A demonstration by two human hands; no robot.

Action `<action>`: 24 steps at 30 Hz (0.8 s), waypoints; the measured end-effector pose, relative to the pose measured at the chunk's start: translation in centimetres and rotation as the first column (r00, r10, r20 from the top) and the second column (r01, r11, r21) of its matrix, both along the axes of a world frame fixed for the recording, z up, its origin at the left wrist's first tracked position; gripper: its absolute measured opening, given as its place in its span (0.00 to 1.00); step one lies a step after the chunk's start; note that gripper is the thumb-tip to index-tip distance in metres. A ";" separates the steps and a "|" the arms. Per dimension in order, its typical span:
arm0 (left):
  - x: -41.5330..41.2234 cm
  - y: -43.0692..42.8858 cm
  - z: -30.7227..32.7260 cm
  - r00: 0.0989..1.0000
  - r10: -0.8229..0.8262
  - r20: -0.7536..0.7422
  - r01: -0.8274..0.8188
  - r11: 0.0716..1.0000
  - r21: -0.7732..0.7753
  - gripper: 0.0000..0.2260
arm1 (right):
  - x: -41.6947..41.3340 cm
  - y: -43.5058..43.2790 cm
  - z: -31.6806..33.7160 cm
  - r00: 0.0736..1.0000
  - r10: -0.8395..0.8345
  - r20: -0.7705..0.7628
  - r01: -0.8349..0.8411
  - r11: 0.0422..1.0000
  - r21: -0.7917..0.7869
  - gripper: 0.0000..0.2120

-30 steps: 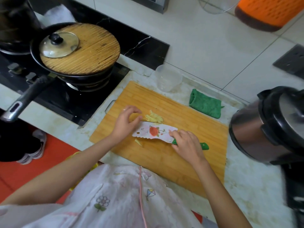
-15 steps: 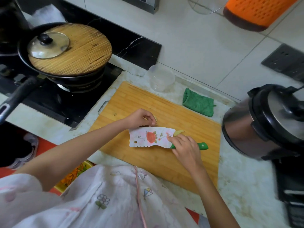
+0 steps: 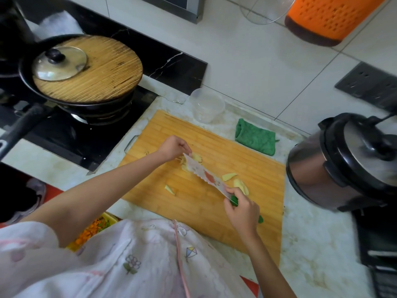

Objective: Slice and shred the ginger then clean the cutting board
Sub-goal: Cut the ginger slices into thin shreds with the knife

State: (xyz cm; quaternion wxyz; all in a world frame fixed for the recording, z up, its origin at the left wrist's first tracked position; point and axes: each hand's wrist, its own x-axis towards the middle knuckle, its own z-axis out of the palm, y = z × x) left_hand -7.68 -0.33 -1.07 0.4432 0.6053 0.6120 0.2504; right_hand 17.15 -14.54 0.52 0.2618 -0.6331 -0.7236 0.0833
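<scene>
The knife [image 3: 209, 178] has swung round. Half a second ago its flowered blade lay nearly level across the middle of the cutting board [image 3: 204, 214], with the left hand [image 3: 173, 147] just above its back edge. Now the blade runs on a slant, tip toward the upper left and green handle toward the lower right.

The right hand [image 3: 241, 208] has its fingers clamped round the handle. The left hand's fingers are bunched together at the blade tip. Whether they pinch the ginger shreds [image 3: 185, 165], touch the blade, or hold nothing cannot be told.

With the blade turned, two ginger slices [image 3: 228, 176] show just right of it, and a loose scrap [image 3: 169, 189] lies to its left. All the ginger is on the board. The shreds are heaped at the blade tip near the board's centre.

This looks like gathering or pushing the cut strips aside, not a cutting stroke. The uncut slices suggest the shredding is not finished, and cleaning the board is still to come.

On the tabletop [image 3: 311, 244] above the board sit a clear plastic container [image 3: 207, 105] and a folded green cloth [image 3: 255, 137], which looks handy for wiping. An electric cooker [image 3: 343, 162] crowds the board's right edge. A frying pan [image 3: 86, 72] under a wooden lid stands on the stove at upper left. Nothing lies across the board itself, though the left fingers are very near the blade.
</scene>
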 end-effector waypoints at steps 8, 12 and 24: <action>-2.9 -4.6 -1.2 0.987 0.047 -0.155 0.030 0.885 0.464 0.04 | -2.4 0.2 -0.5 0.979 -0.073 -0.190 0.005 0.943 -0.333 0.11; -5.6 -10.7 -4.5 0.868 -0.135 -0.478 0.436 0.666 0.605 0.11 | -4.4 0.1 0.2 0.981 0.190 0.046 -0.155 0.900 -0.408 0.19; -4.9 -15.6 -7.8 0.802 -0.128 -0.583 0.502 0.675 0.541 0.19 | -8.4 -2.6 -0.6 0.912 0.356 0.204 -0.213 0.836 -0.506 0.23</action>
